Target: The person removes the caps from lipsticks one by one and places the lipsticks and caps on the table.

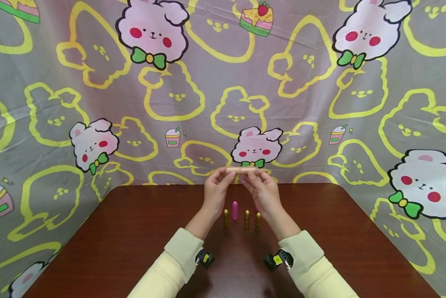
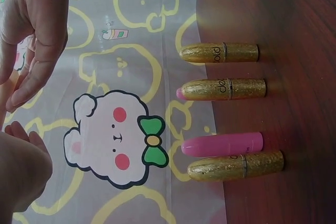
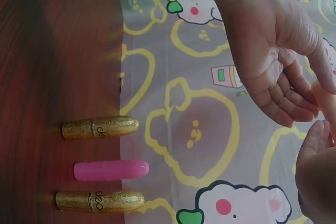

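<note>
While the left hand (image 1: 214, 191) and right hand (image 1: 264, 191) pinch its opposite ends, a pale tube (image 1: 241, 170) lies level, left to right, raised above four upright bullet-shaped tubes (image 1: 235, 211); neither hand is nearer.

We note a screened tabletop station: a grey fabric curtain printed with cartoon rabbits (image 1: 238, 62) encloses a dark reddish-brown, wood-grained table (image 1: 133, 231). We cannot determine the room type.
</note>
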`<state>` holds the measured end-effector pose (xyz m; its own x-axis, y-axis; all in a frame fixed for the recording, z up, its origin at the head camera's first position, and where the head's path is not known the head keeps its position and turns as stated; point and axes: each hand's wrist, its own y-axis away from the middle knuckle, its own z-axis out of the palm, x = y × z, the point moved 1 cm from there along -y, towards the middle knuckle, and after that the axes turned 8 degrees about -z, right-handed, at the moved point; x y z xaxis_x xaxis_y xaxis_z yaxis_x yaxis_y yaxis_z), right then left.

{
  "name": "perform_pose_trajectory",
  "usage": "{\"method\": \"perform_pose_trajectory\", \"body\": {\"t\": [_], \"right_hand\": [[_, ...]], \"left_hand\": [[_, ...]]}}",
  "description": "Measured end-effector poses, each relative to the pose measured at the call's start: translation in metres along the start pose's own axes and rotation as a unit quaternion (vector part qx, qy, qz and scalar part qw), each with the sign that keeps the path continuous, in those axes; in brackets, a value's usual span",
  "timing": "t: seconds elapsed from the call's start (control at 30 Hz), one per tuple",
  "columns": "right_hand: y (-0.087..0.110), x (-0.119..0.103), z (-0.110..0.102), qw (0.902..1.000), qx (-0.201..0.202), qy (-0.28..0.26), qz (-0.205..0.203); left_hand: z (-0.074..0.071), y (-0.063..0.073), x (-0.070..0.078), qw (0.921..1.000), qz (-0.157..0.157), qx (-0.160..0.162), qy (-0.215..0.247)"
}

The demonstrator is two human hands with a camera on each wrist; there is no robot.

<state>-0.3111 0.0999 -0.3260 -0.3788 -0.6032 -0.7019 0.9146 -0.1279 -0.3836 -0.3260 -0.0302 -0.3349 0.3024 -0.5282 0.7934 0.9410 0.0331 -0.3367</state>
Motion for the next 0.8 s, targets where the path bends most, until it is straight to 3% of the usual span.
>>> {"method": "perform_pose_trajectory", "body": {"t": [0.37, 0.8], "right_hand": [[0.0024, 0.0009, -0.0011, 0.9998, -0.012, 0.015, 0.003], [0.0028, 0.0019, -0.0007, 0.9996, -0.009, 0.025, -0.003]], "left_hand": [[-0.0029, 0.0011, 0.0018, 0.9999, -0.009, -0.004, -0.007], [-0.0063, 0.0017, 0.0022, 0.9984, 0.002, 0.002, -0.057]]}}
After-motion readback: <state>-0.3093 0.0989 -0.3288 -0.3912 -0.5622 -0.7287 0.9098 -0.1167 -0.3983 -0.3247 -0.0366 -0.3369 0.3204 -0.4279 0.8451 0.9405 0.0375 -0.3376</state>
